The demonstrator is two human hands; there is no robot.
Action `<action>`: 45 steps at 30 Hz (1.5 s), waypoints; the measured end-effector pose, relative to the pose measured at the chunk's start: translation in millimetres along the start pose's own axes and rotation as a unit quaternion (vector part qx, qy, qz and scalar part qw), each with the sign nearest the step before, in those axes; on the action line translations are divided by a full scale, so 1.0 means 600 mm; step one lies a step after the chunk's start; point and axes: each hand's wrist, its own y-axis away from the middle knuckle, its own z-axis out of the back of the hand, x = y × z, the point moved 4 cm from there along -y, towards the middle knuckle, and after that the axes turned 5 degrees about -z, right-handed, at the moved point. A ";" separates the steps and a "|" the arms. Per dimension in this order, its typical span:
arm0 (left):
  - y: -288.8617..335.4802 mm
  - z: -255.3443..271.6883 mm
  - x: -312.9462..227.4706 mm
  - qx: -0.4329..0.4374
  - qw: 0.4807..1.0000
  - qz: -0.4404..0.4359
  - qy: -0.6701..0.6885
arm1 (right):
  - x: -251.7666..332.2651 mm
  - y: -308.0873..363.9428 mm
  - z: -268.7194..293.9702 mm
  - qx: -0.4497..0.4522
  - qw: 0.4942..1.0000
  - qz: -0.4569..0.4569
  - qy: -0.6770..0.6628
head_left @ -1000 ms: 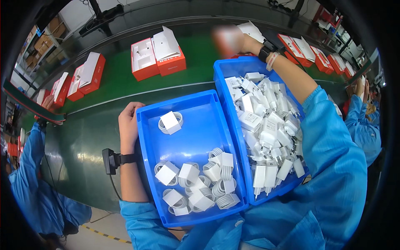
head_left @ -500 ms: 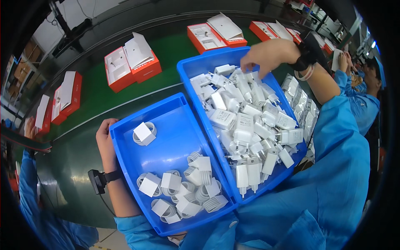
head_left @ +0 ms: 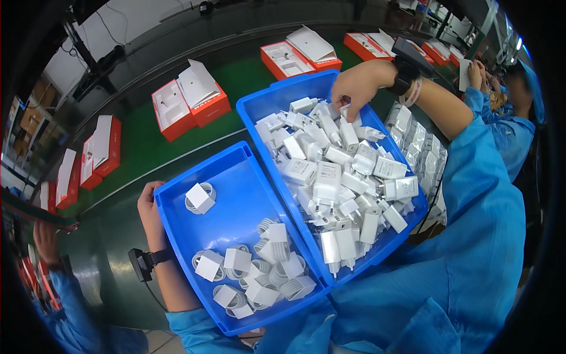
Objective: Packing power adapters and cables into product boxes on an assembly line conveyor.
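My left hand (head_left: 151,206) grips the left rim of a blue tray (head_left: 206,227), its fingers partly hidden by the wall. In that tray lie coiled white cables (head_left: 237,261) with white paper wraps, several bunched near me and one apart at the far left. A second blue bin (head_left: 250,107) stands against its right side, heaped with white plug chargers (head_left: 328,180). My right hand (head_left: 364,84) reaches into the far right corner of this bin, thumb and fingers pinched on a white charger (head_left: 345,111) that they partly cover.
Open red-and-white boxes (head_left: 203,109) stand in a row on the green conveyor (head_left: 244,74) beyond the bins. Silvery plastic-wrapped packs (head_left: 415,141) lie right of the charger bin. A co-worker's hand (head_left: 46,239) is at the far left; another person (head_left: 510,127) works at the far right.
My right hand has come down among the chargers and its fingers have closed. My left hand stays on the tray. Boxes on the conveyor have shifted to the right, and the co-worker's left-side hand has lowered.
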 end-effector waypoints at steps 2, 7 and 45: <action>-0.002 -0.001 -0.003 0.004 1.000 0.008 -0.023 | 0.006 0.018 0.012 -0.067 0.997 -0.015 -0.025; -0.003 0.003 -0.006 0.004 0.999 0.004 -0.040 | 0.018 0.033 0.064 -0.245 0.965 -0.072 -0.061; 0.002 0.008 -0.007 -0.032 0.996 0.003 -0.079 | 0.168 -0.268 0.305 -0.539 0.812 0.017 -0.224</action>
